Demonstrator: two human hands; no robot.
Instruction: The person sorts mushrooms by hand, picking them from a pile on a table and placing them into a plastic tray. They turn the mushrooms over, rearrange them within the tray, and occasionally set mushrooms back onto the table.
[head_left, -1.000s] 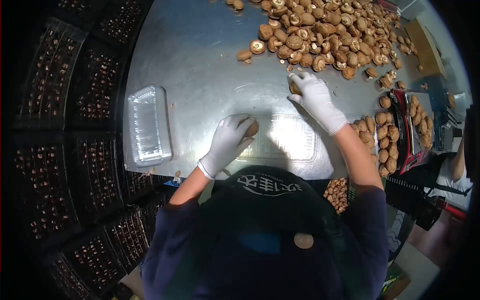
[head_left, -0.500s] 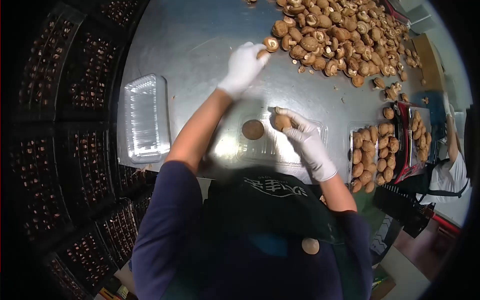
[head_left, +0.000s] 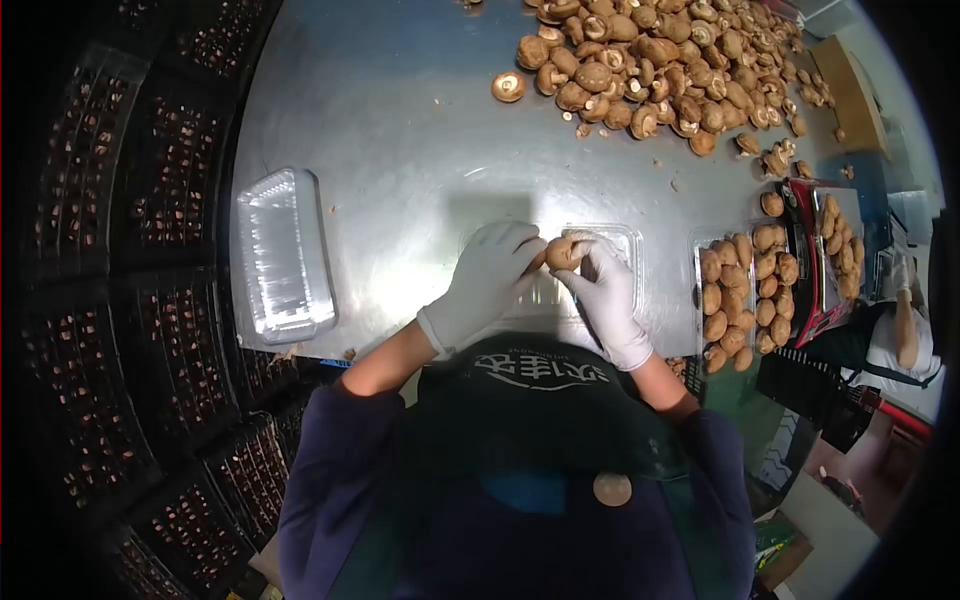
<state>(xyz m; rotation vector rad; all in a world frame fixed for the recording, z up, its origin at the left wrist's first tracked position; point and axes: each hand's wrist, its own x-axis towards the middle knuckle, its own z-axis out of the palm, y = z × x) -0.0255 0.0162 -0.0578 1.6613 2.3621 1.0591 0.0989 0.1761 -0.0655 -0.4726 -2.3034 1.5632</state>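
Observation:
Both of my hands wear white gloves and meet over a clear plastic tray (head_left: 632,240) near the table's front edge. My right hand (head_left: 610,300) pinches a brown mushroom (head_left: 562,254) between thumb and fingers. Beside it, my left hand (head_left: 480,282) has its fingers closed around another brown mushroom (head_left: 538,262), mostly covered by the glove. The left part of the tray is hidden behind my left hand and forearm. A single mushroom (head_left: 508,87) lies stem up on the table, just left of the big mushroom pile (head_left: 660,70).
An unfilled clear tray (head_left: 285,258) lies on the left of the metal table (head_left: 400,130). Two mushroom-filled trays (head_left: 728,300) stand at right, beside a red-edged machine (head_left: 815,275) bearing another. Dark crates (head_left: 175,340) line the left. A person (head_left: 900,335) works at far right.
My left hand has come back from the pile with a mushroom, meeting my right hand over the tray. The right hand still holds its mushroom. The mushroom seen in the tray is now hidden.

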